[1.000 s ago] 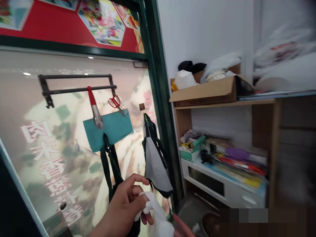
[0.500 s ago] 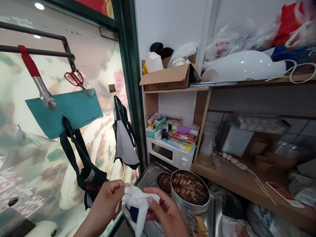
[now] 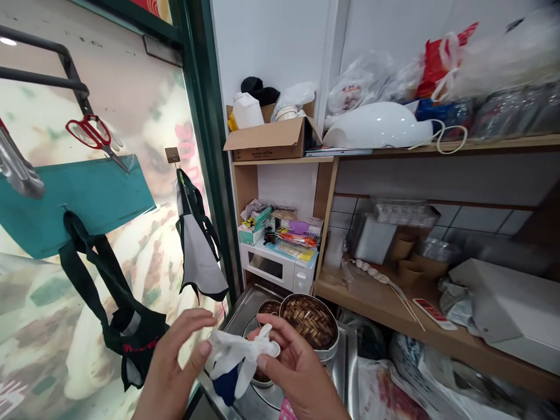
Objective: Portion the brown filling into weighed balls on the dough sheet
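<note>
A crumpled white thin rubber glove [image 3: 242, 350] hangs between my hands low in the head view. My right hand [image 3: 295, 364] pinches its right end between thumb and fingers. To the left, my left hand [image 3: 184, 350] has its thumb and fingers apart, with the glove's loose end just beside the fingertips; whether they touch it is hard to tell. A dark blue object [image 3: 226, 385] shows under the glove, partly covered. Behind my right hand stands a round metal steamer with a woven bamboo lid [image 3: 310, 321].
The steamer stands on a metal counter [image 3: 347, 373]. Beyond it is a white microwave [image 3: 280, 268] with packets on top. A wooden shelf [image 3: 363, 297] on the right carries skewers [image 3: 394, 286] and cups. Aprons [image 3: 199, 251] and red-handled scissors [image 3: 94, 134] hang at left.
My left hand has come off the glove and opened. The right hand still grips it. The view has swung to the right, showing more of the right shelf.
</note>
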`<state>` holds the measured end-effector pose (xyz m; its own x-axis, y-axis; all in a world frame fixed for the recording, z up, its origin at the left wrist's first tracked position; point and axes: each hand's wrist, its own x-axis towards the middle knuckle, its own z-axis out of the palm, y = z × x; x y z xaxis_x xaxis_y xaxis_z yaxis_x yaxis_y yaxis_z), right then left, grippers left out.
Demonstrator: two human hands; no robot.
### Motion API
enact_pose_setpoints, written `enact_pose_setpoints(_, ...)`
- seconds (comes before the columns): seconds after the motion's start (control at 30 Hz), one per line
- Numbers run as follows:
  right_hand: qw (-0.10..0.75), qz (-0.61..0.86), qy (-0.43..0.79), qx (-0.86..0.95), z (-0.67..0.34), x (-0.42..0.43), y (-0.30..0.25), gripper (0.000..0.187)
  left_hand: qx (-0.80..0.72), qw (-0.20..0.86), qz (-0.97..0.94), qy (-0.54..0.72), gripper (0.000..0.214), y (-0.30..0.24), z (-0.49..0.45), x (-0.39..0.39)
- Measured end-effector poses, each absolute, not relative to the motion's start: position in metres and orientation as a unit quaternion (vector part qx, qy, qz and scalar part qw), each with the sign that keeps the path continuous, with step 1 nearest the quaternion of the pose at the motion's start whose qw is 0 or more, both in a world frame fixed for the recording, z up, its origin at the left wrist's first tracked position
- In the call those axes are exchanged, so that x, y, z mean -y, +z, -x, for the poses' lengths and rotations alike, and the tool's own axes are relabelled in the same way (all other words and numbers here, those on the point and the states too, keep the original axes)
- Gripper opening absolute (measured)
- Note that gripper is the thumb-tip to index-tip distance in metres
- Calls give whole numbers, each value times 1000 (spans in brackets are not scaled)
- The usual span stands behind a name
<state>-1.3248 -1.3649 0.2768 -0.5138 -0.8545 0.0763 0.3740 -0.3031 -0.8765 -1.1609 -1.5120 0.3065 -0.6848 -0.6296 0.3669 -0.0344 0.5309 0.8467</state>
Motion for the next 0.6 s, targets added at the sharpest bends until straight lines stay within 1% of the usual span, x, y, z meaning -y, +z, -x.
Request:
enact_pose_setpoints(0.07, 387, 315, -747, -439, 1323, 1365, 275, 53, 839, 310, -132, -426, 31, 307, 1170, 1502)
enact_pose_setpoints(0.13, 357, 354, -730, -463, 1321, 1365, 272, 53, 845, 275, -123, -442, 35, 306, 1179, 1493)
enact_pose_setpoints(0.23, 297, 409, -701, -502, 1319, 1361, 270, 53, 815, 247, -157, -500, 29, 303, 1188, 1487)
enact_pose_setpoints(0.33, 261, 424, -692, -523, 1320, 1357, 270, 51, 780, 234, -160, -558, 23, 301, 1191, 1486)
enact_pose_setpoints(0.4, 263, 411, -700, -522, 1320, 1355, 271, 47, 748, 250, -165, -592, 24, 300, 1192, 1484)
enact_pose_setpoints(0.5, 296, 373, -723, -501, 1318, 1354, 276, 42, 708, 265, -159, -635, 23, 295, 1195, 1480)
enact_pose_setpoints(0.6, 324, 343, -740, -480, 1317, 1354, 281, 39, 708, 271, -181, -626, 28, 290, 1198, 1476)
